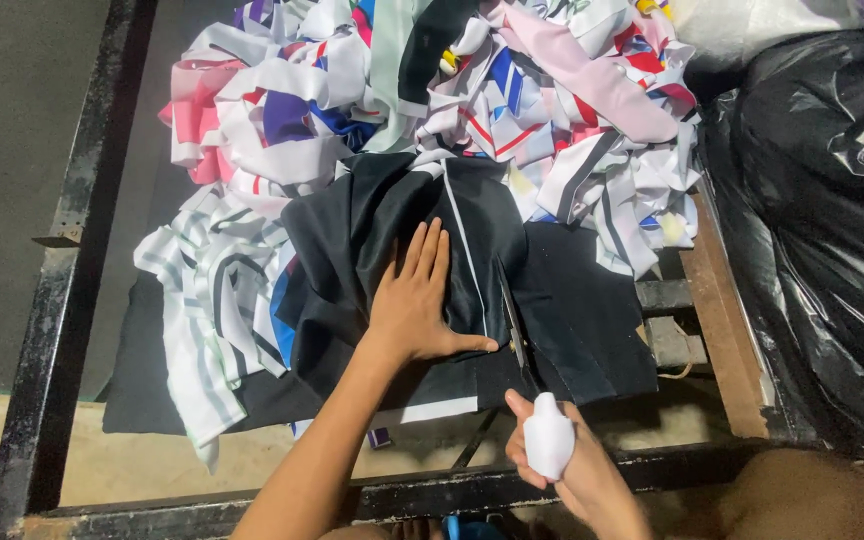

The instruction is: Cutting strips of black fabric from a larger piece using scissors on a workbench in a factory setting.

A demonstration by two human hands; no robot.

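My left hand [417,300] lies flat, fingers apart, on a black piece of cloth [382,225] with a thin white stripe, pressing it down on the work surface. My right hand [567,460] grips the handles of a pair of scissors; a white cloth wrap covers part of the grip. The scissor blades [512,320] point away from me and run into the black cloth just right of my left thumb, alongside the white stripe.
A heap of mixed cloth pieces [472,90], white, pink, blue and red, lies behind the black cloth. Striped white pieces [202,290] hang off the left. A black metal frame [62,260] borders the left, and a black plastic bag [822,220] bulges at the right.
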